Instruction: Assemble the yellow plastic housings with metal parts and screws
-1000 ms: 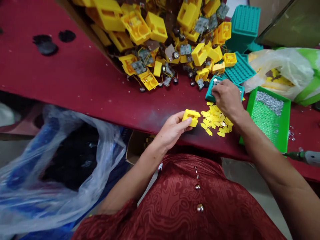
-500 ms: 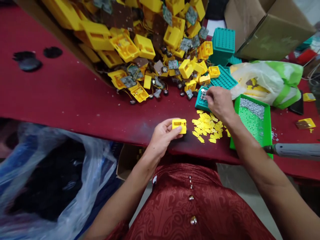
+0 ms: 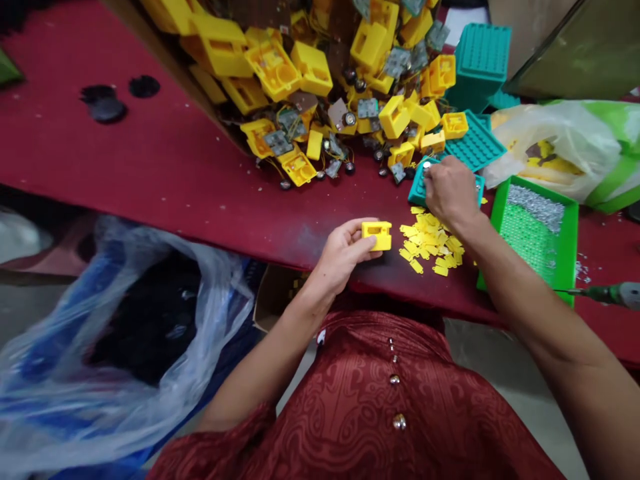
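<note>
My left hand (image 3: pixel 345 257) pinches a small yellow plastic casing (image 3: pixel 377 237) with a cut-out, held just above the table's near edge, thumb on its face. The fingers of my right hand (image 3: pixel 453 193) are closed over a teal studded tray (image 3: pixel 417 191). A shiny silver disc (image 3: pixel 427 167) shows right at those fingertips; whether they grip it I cannot tell. Close in front of the right wrist lies a pile of flat yellow plastic pieces (image 3: pixel 433 240), partly covered by the forearm.
A cardboard box (image 3: pixel 200 110) spills yellow casings and wired circuit boards across the back. On the right are a green tray (image 3: pixel 573 247) of small metal parts, a powered screwdriver (image 3: pixel 617 293) and a plastic bag (image 3: pixel 565 147). Teal trays (image 3: pixel 480 63) are stacked behind.
The view has shifted, moving the scene rightward and up. My right hand has moved a little over the teal tray, showing its right end. The casing in my left hand is turned slightly.
</note>
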Demonstrator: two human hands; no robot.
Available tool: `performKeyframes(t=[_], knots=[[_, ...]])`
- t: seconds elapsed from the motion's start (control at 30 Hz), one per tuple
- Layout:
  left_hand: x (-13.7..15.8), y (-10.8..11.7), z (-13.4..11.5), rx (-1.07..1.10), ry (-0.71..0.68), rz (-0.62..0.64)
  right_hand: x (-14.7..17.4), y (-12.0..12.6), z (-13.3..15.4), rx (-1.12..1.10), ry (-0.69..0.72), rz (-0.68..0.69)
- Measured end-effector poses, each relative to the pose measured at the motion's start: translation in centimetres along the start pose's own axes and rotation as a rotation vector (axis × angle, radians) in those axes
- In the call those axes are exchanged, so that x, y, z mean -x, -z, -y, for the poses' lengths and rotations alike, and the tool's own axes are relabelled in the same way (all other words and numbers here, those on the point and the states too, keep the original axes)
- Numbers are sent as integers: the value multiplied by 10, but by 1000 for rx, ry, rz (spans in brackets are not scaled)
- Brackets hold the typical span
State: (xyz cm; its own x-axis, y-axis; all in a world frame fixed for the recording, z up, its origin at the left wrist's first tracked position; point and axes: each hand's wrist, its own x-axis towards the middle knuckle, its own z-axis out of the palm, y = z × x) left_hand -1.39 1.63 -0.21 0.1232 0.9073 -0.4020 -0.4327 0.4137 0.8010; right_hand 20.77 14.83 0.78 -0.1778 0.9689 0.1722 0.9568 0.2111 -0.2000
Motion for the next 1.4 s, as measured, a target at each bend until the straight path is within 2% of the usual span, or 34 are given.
performKeyframes(t=[0.1, 0.2, 0.3, 0.4, 0.57, 0.67, 0.77, 0.83, 0.97, 1.1, 1.3, 1.4], knots=[[-2, 0, 2, -11, -12, -5, 18, 14, 11, -123, 34, -42], [-6, 1, 6, -71, -59, -17, 51, 25, 39, -433, 53, -28], [-7, 0, 11, -194, -135, -28, 81, 21, 69, -703, -3, 19], [-3, -2, 14, -347, -213, -62, 94, 9, 86, -751, -47, 54], [4, -6, 14, -515, -274, -167, 99, 4, 87, -614, -44, -34], [3, -6, 11, -450, -218, -129, 102, 10, 79, -782, -74, 5], [0, -5, 9, -415, -158, -90, 103, 17, 70, -1031, -124, 136], [-1, -5, 8, -413, -142, -77, 103, 20, 66, -1120, -128, 214], [-3, -7, 8, -416, -145, -69, 102, 19, 67, -1213, -159, 206], [-3, -11, 11, -468, -183, -99, 103, 13, 75, -1170, -192, 99], [5, -17, 11, -591, -277, -119, 101, 14, 80, -834, -119, -23], [7, -18, 7, -503, -253, -64, 99, 14, 76, -693, -73, -82]])
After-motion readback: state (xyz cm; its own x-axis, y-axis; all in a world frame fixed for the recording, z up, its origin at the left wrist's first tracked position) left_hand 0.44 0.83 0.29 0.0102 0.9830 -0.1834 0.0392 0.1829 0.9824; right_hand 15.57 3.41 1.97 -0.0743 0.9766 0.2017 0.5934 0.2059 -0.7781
